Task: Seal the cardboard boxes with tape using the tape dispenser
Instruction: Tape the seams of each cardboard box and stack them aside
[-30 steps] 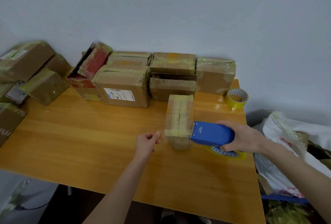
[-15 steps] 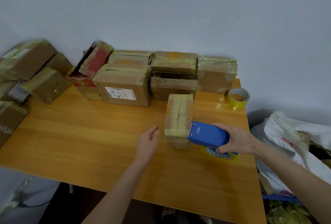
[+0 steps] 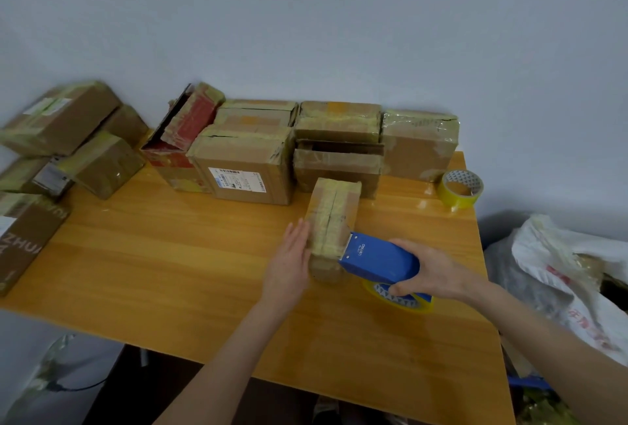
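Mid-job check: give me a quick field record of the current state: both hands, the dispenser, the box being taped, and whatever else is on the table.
left hand: flat, fingers straight, against the left side of the small box
right hand: grips the blue tape dispenser
tape dispenser: front edge at the small box's near right corner
small box: lies on the table, tape across its top
other boxes: row along the wall at the back
spare tape roll: yellow, far right corner of the table
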A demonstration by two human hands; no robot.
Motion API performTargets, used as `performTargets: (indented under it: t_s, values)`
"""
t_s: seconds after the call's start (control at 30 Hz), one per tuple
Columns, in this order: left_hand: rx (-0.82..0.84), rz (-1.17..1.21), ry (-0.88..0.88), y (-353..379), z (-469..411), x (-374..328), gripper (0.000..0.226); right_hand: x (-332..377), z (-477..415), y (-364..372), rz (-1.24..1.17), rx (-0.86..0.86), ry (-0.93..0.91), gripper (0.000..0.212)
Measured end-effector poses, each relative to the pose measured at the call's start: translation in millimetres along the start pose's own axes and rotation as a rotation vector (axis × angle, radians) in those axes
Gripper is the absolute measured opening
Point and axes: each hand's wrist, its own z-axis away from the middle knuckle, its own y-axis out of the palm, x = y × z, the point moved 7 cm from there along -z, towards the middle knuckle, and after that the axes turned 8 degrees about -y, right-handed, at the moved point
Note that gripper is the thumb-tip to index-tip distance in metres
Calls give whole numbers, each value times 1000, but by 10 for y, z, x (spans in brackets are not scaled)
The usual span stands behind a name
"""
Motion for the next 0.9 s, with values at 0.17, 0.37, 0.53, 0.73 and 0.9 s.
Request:
performTargets:
  t_s: [0.17, 0.37, 0.53, 0.73, 0.9]
  values:
    - [163, -324, 294, 220, 34, -334, 49, 9, 36, -6, 59, 4, -6, 94]
    - [216, -538, 348, 381, -8, -168, 61, 17, 52, -5, 110, 6, -29, 90]
    - [182, -529, 368, 401, -23, -157, 67, -21, 150, -110, 55, -16, -58, 88]
    - [185, -530, 348, 405, -15, -148, 65, -206, 369, -227, 134, 10, 11, 88]
    - [152, -529, 364, 449, -31, -119, 72, -93, 317, -220, 402, 92, 59, 86]
